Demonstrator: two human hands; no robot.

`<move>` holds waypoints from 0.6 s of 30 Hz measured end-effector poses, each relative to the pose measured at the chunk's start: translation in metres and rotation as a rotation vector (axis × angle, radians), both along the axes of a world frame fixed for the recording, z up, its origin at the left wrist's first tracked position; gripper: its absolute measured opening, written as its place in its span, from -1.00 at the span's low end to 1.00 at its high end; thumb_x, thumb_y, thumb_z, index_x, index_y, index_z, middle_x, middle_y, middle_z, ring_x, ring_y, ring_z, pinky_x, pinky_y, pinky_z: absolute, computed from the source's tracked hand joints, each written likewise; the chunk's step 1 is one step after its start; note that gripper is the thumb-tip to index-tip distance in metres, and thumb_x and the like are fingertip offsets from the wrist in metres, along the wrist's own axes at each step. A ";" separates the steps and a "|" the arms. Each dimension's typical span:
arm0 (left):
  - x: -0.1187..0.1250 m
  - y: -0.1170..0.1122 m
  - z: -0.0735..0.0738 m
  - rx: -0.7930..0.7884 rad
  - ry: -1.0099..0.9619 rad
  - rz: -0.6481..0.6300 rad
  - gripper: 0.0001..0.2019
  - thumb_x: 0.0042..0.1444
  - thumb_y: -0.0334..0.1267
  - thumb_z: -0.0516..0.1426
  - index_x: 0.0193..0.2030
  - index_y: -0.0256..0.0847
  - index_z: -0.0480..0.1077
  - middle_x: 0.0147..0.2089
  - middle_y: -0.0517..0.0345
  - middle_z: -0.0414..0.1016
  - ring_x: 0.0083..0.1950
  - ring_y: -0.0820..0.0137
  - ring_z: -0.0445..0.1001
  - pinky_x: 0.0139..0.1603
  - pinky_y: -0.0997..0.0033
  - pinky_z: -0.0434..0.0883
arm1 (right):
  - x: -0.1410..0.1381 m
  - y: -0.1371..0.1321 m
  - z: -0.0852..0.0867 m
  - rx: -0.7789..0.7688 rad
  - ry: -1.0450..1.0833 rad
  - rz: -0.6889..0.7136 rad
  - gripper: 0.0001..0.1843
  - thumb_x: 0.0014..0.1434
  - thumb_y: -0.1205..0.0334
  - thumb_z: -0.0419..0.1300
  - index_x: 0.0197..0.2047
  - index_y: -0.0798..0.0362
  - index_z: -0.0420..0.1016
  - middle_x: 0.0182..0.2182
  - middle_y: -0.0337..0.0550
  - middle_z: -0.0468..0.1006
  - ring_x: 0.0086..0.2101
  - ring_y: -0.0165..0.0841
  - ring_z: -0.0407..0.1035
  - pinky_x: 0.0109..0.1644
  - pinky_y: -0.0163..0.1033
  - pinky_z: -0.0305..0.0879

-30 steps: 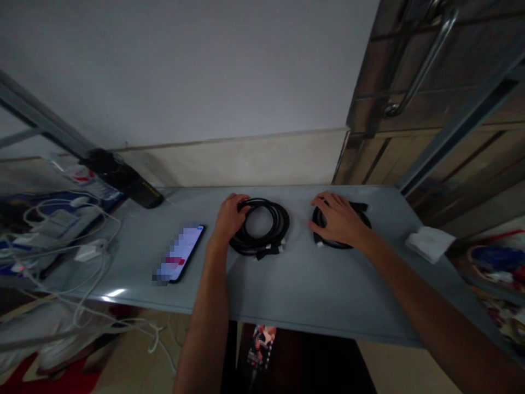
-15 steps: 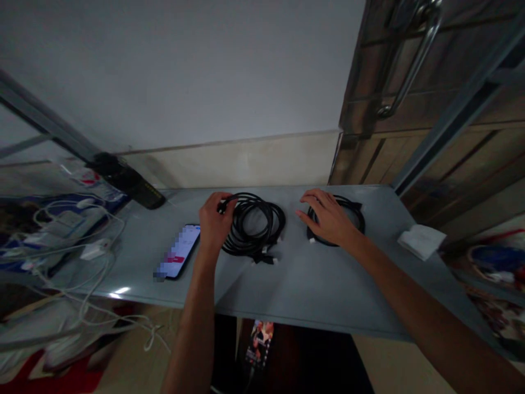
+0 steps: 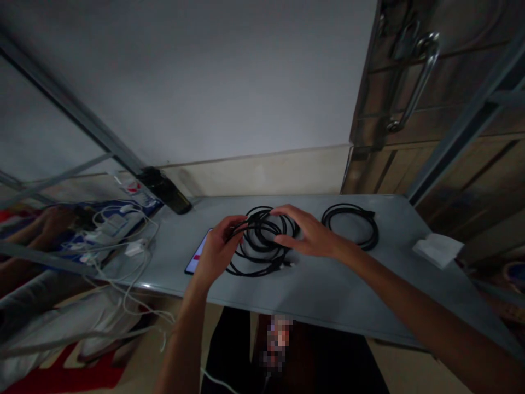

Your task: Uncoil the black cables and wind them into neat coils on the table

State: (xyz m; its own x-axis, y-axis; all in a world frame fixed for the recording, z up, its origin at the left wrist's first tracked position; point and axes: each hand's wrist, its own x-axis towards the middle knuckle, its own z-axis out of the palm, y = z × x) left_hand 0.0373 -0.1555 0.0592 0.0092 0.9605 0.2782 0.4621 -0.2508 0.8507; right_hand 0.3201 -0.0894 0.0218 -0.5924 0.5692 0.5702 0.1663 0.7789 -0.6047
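From where I stand, the left hand [image 3: 223, 246] pinches loops of the loose black cable [image 3: 268, 249]; the right hand [image 3: 309, 235] has thumb and fingers spread at that cable's other side, gripping nothing that I can make out. The loops splay and overlap on the tabletop [image 3: 320, 298], so I'd judge this bundle untidy, while the second black coil [image 3: 372, 235] lies in a neater ring, untouched. The phone [image 3: 197, 260] crowds the left hand. Grey surface shows toward the front edge and between the second coil and the white paper [image 3: 438, 250].
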 end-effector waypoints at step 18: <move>0.001 -0.063 -0.093 0.332 0.677 -0.118 -0.34 0.37 -0.13 0.43 0.55 0.07 0.39 0.53 -0.11 0.46 0.59 -0.10 0.33 0.53 -0.34 0.47 | -0.053 0.063 0.026 0.150 -0.836 -0.282 -0.42 0.59 0.16 0.30 0.50 0.29 0.33 0.14 0.33 0.65 0.08 0.09 0.64 0.01 -0.04 0.52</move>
